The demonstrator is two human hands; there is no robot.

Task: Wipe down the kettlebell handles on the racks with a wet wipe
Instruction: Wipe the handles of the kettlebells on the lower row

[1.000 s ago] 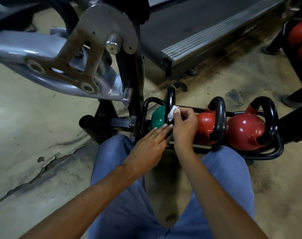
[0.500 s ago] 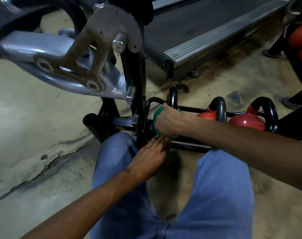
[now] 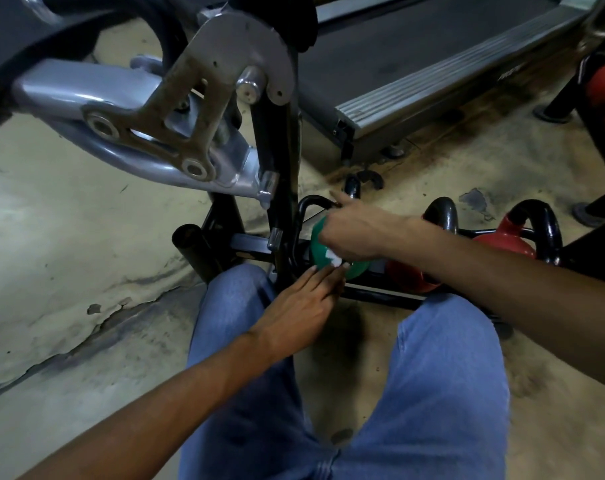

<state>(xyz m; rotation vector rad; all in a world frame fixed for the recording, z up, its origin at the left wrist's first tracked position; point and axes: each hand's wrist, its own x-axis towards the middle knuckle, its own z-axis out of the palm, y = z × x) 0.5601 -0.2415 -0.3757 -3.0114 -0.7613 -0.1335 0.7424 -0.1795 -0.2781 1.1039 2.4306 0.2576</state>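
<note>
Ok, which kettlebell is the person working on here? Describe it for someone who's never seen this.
Near the treadmill, a low black rack on the floor holds a row of weights. The kettlebell sits at the row's left end, under the right hand with the white wipe. It alone is green; the red kettlebells beside it are not.

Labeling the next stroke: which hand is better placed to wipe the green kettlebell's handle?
Right. The right hand seems to pinch the wipe and sits over the green kettlebell, close to its black handle. The left hand lies flat and low by the rack's front bar, holding nothing.
</note>
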